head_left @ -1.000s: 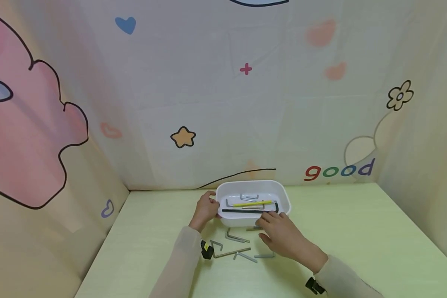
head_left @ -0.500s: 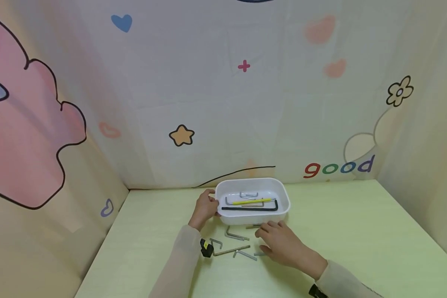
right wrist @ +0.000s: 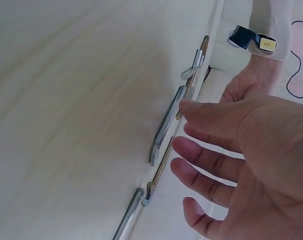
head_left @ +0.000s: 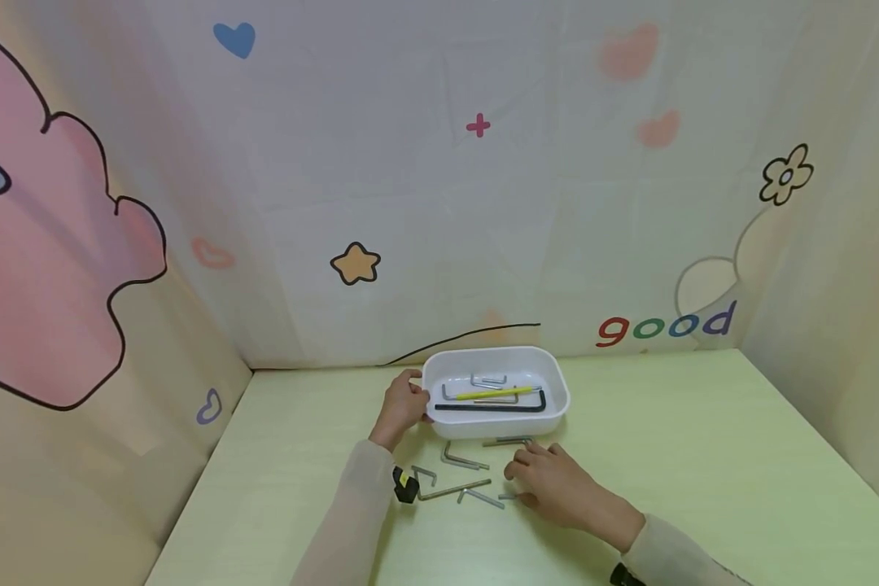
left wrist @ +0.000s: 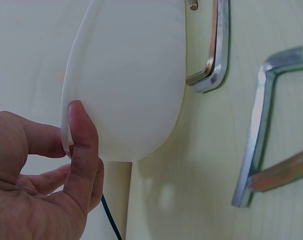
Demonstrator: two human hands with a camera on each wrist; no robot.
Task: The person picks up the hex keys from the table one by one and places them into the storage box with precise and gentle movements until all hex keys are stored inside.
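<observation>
My left hand point(head_left: 401, 407) pinches the left rim of a white plastic tray point(head_left: 498, 428) between thumb and fingers; the left wrist view shows the thumb point(left wrist: 82, 125) on the tray's outer wall. Inside lie a long black hex key point(head_left: 483, 408), a slim yellow rod point(head_left: 494, 394) with a silver end and several small hex keys. Just over the tabletop, my right hand point(head_left: 553, 486) has loosely bent fingers and grips nothing. Its thumb is close to a silver hex key point(right wrist: 166, 127), partly covered by the hand in the head view.
Several loose hex keys lie in front of the tray, among them a brass-coloured one point(head_left: 456, 489), a silver one point(head_left: 485, 499) and a nested pair point(head_left: 463, 461). Another pair point(head_left: 504, 442) sits beside the tray's front wall. A patterned cloth point(head_left: 439, 203) hangs behind the pale green table point(head_left: 674, 456).
My right hand has drawn back from the tray's front edge, down toward the silver hex key, uncovering the pair beside the tray. My left hand keeps its hold on the rim.
</observation>
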